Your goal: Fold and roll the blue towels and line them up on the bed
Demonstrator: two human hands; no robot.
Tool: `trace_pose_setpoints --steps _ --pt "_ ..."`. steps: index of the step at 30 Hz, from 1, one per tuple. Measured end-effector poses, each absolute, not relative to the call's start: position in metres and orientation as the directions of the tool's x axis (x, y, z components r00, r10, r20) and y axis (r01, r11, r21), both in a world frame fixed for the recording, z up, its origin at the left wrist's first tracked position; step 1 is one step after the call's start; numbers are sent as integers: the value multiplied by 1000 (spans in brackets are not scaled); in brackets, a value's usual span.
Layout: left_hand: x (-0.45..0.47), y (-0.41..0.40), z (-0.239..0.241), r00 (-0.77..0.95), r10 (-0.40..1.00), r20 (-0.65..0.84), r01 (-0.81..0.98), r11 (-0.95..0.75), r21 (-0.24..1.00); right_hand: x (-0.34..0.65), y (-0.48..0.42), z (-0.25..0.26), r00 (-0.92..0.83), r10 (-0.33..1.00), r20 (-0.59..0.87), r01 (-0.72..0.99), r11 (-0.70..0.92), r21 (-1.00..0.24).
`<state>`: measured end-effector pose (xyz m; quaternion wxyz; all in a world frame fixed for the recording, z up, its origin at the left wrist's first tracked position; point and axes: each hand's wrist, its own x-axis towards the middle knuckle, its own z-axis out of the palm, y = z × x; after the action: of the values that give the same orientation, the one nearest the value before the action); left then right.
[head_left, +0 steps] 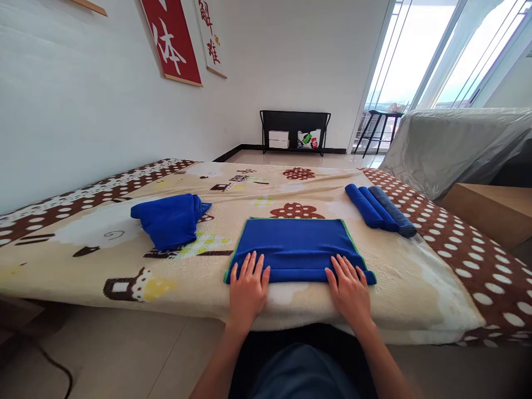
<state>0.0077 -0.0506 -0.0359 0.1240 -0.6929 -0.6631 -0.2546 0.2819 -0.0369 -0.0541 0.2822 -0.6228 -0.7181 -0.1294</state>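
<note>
Left hand (248,289) and right hand (348,288) pressed flat, fingers spread and gripping nothing, on the near edge of a folded blue towel (297,248) at the front of a patterned blanket (124,266); farther left, a loosely bunched blue cloth (169,219); farther right, three rolled towels (380,209) side by side; beyond, a black rack (294,132) against the far wall, red banner (171,40) above

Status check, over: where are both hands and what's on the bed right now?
Left hand and right hand flat, open, on near edge of blue towel. Rolled towels far right, loose blue towel left; nothing between.
</note>
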Motion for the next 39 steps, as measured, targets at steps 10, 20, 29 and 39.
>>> trace_pose_setpoints --steps 10,20,29,39 --pt "-72 -58 -44 5 795 606 968 -155 196 343 -28 -70 14 814 581 960 151 -236" --pt "-94 -73 -33 150 770 620 928 -326 180 404 -39 -84 55 678 733 838 368 -403" --pt "-112 -72 -35 87 846 526 848 -339 406 424 -42 -74 -119 846 519 810 385 -442" --pt "-109 -71 -33 -29 844 535 754 -333 566 416 -36 -83 48 811 583 786 330 -523"
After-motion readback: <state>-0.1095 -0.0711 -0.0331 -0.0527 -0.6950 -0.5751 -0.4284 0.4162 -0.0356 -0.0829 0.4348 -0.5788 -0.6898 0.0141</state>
